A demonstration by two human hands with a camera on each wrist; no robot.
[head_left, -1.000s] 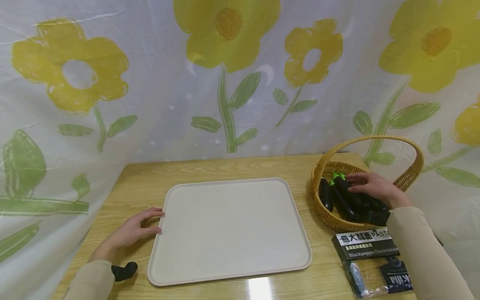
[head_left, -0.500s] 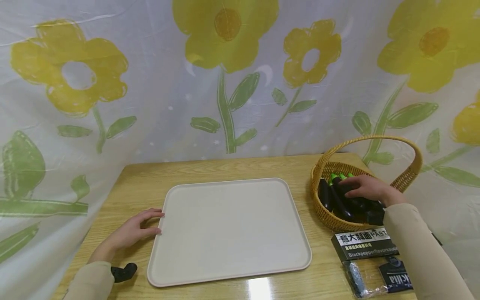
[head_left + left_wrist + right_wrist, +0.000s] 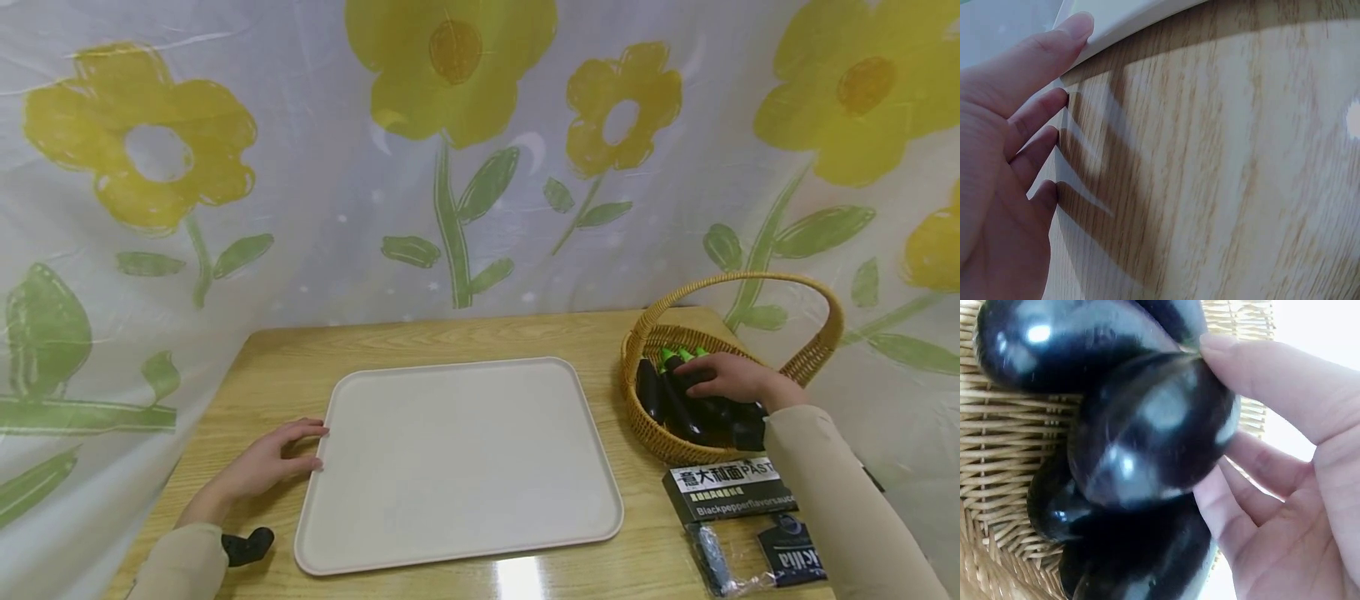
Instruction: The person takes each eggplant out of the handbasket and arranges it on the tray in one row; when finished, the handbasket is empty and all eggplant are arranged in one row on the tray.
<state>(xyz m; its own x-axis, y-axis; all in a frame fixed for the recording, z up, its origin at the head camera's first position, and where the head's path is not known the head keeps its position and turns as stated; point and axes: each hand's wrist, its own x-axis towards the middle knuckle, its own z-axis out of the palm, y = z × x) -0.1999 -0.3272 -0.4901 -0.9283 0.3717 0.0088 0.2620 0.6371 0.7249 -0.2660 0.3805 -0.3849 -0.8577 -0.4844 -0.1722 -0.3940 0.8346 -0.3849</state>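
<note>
Eggplant (image 3: 1154, 431) in right grip (image 3: 1310, 519), some fingertips out of sight behind it.

Glossy, rounded eggplants (image 3: 1154, 431) are deep purple-black with bright green caps (image 3: 667, 354), and the round wicker basket (image 3: 678, 451) is golden brown in a woven pattern. The flat rectangular tray (image 3: 461, 462) is plain off-white, the wooden table (image 3: 651, 546) tan with darker streaked grain. The pale hanging cloth (image 3: 315, 167) carries yellow flowers (image 3: 454, 58) with green stems (image 3: 453, 233) and leaves (image 3: 490, 183)
</note>
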